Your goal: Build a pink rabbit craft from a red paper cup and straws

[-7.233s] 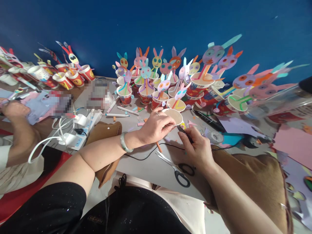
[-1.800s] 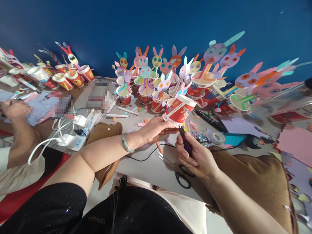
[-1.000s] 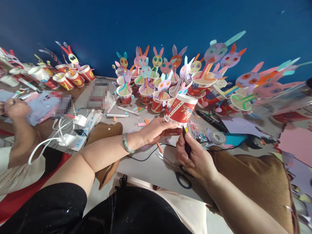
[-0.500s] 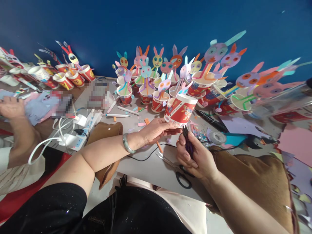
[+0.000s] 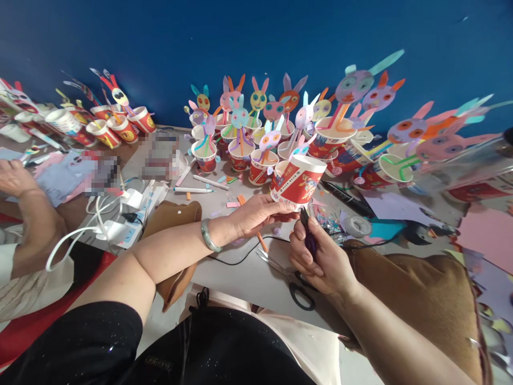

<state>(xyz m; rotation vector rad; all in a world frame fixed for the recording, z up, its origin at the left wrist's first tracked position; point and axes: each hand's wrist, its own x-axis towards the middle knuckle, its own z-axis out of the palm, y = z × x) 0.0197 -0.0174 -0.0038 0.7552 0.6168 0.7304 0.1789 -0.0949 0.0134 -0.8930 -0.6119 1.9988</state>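
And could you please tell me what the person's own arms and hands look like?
The left hand, ungloved, has a smooth grey-green bangle at its wrist, and a short black sleeve with sparkling specks ends above the elbow. The right hand is ungloved too, and its forearm is bare as far as it shows; no right sleeve is in view.

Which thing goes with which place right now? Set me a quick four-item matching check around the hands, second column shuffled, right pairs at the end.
Things:
1. Frontmost red-and-white printed paper cup
2. Steel scissors with black handles
3. Small dark hand tool
4. Pale green bangle

Places:
A. Gripped in the right hand
B. Around the left forearm, near the wrist
C. Lying on the grey tabletop
D. Held in the left hand

Right pairs: 1-D, 2-C, 3-A, 4-B.
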